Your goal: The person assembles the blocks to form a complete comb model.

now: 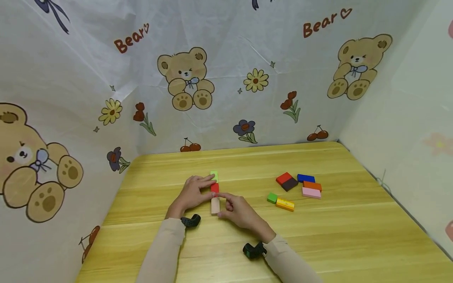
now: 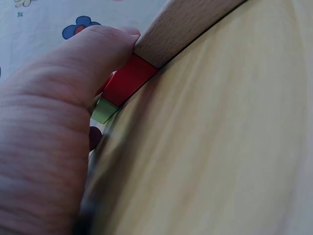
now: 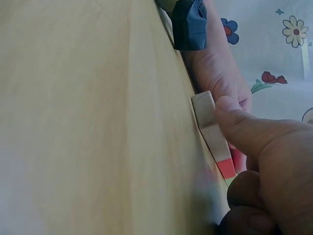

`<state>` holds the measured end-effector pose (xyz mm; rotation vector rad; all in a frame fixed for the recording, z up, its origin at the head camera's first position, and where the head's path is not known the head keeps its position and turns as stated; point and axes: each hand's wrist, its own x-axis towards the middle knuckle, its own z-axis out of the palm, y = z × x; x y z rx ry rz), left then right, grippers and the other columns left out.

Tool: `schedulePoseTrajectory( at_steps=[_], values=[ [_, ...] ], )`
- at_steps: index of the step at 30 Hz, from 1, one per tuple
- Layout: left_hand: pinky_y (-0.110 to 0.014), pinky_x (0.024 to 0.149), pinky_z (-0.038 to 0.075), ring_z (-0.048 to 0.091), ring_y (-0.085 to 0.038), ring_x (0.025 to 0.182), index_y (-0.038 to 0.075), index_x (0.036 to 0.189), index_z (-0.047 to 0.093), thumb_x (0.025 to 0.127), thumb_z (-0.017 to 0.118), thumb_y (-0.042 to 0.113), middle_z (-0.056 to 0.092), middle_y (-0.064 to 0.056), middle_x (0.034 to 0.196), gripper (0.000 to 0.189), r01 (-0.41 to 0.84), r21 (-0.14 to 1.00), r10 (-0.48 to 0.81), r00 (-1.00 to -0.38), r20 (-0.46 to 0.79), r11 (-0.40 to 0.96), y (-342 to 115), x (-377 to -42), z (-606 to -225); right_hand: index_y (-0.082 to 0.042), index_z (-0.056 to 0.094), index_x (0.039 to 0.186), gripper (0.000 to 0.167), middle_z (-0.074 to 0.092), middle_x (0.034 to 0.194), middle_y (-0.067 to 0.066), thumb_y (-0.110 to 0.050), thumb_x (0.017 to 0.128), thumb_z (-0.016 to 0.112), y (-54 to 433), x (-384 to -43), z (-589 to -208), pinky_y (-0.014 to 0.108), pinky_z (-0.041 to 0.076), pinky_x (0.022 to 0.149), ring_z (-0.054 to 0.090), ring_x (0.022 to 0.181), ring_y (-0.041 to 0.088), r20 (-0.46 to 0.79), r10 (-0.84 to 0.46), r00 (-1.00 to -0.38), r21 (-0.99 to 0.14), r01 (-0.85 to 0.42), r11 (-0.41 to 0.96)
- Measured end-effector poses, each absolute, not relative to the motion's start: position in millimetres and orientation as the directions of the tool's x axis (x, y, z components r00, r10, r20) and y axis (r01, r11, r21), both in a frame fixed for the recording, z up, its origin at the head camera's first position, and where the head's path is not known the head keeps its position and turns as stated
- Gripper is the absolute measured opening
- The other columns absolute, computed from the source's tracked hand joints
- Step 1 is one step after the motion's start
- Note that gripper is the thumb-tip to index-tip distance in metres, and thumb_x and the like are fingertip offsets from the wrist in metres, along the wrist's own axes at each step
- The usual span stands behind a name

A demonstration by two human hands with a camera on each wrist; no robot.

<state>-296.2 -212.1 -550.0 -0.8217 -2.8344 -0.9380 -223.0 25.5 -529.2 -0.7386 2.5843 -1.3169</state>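
Note:
A row of blocks lies on the table: light green [image 1: 214, 175] at the far end, red [image 1: 214, 188] in the middle, plain wood [image 1: 215, 206] nearest. My left hand [image 1: 192, 193] reaches over from the left, its fingers on the green and red blocks. Its thumb [image 2: 110, 44] touches where red meets wood. From the right, my right hand [image 1: 242, 212] pinches the wooden block, index finger at its far end and thumb [image 3: 232, 110] at its near right side. The right hand's other fingers are curled underneath.
To the right lie a red block [image 1: 284, 178] against a dark brown block [image 1: 290, 184], a green block [image 1: 272, 197] touching a yellow block [image 1: 285, 204], and blue [image 1: 306, 178], orange [image 1: 313, 186] and pink blocks [image 1: 311, 192]. A bear-print cloth [image 1: 219, 129] stands behind the table.

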Motion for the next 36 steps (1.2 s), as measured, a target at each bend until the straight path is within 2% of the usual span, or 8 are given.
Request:
schedulePoseTrajectory(
  at_steps=[9, 13, 18, 22, 29, 36],
  values=[
    [-0.051, 0.122, 0.013, 0.048, -0.015, 0.124, 0.028, 0.143, 0.059, 0.092, 0.069, 0.048, 0.043, 0.013, 0.157, 0.055, 0.478, 0.564, 0.451, -0.87, 0.198, 0.673, -214.3, -297.9, -548.3, -0.014, 0.056, 0.142, 0.052, 0.039, 0.071, -0.003, -0.023, 0.094, 0.072, 43.2, -222.3, -514.5, 0.022, 0.034, 0.058, 0.035, 0.062, 0.007, 0.12, -0.344, -0.931, -0.857, -0.272, 0.438],
    [-0.052, 0.122, 0.012, 0.047, -0.016, 0.126, 0.028, 0.142, 0.059, 0.092, 0.07, 0.047, 0.043, 0.012, 0.157, 0.055, 0.48, 0.571, 0.455, -0.868, 0.198, 0.666, -215.7, -296.4, -550.2, -0.012, 0.057, 0.14, 0.05, 0.038, 0.072, 0.0, -0.017, 0.093, 0.072, 53.3, -214.7, -492.0, 0.022, 0.03, 0.056, 0.033, 0.061, 0.008, 0.13, -0.273, -0.953, -0.894, -0.232, 0.383],
    [-0.052, 0.123, 0.011, 0.046, -0.018, 0.131, 0.028, 0.142, 0.059, 0.092, 0.07, 0.047, 0.044, 0.013, 0.156, 0.054, 0.487, 0.572, 0.454, -0.865, 0.213, 0.66, -217.0, -295.3, -552.7, -0.005, 0.055, 0.14, 0.049, 0.038, 0.073, 0.007, -0.01, 0.094, 0.07, 73.8, -203.0, -462.4, 0.022, 0.03, 0.058, 0.032, 0.063, 0.01, 0.179, -0.241, -0.954, -0.901, -0.258, 0.35],
    [-0.052, 0.122, 0.012, 0.046, -0.018, 0.131, 0.028, 0.142, 0.059, 0.092, 0.07, 0.047, 0.044, 0.014, 0.156, 0.054, 0.485, 0.58, 0.458, -0.865, 0.206, 0.654, -217.4, -294.5, -554.7, -0.006, 0.055, 0.141, 0.05, 0.036, 0.072, 0.01, -0.009, 0.094, 0.07, 91.6, -204.2, -471.7, 0.023, 0.03, 0.057, 0.031, 0.063, 0.009, 0.21, -0.253, -0.944, -0.886, -0.293, 0.358],
    [-0.051, 0.122, 0.012, 0.045, -0.016, 0.13, 0.029, 0.143, 0.058, 0.093, 0.069, 0.048, 0.041, 0.017, 0.157, 0.055, 0.473, 0.588, 0.461, -0.868, 0.185, 0.656, -213.8, -293.4, -556.4, -0.017, 0.057, 0.139, 0.048, 0.032, 0.073, 0.002, -0.018, 0.094, 0.072, 117.7, -209.8, -489.3, 0.025, 0.028, 0.055, 0.029, 0.061, 0.008, 0.272, -0.192, -0.943, -0.864, -0.328, 0.382],
    [-0.052, 0.122, 0.012, 0.045, -0.018, 0.131, 0.03, 0.143, 0.058, 0.093, 0.069, 0.047, 0.043, 0.016, 0.157, 0.054, 0.479, 0.581, 0.465, -0.865, 0.186, 0.658, -212.2, -297.7, -551.6, -0.011, 0.056, 0.141, 0.049, 0.029, 0.076, 0.006, -0.014, 0.094, 0.071, 154.6, -210.8, -480.2, 0.026, 0.028, 0.054, 0.027, 0.061, 0.012, 0.287, -0.117, -0.951, -0.891, -0.31, 0.332]
  ],
)
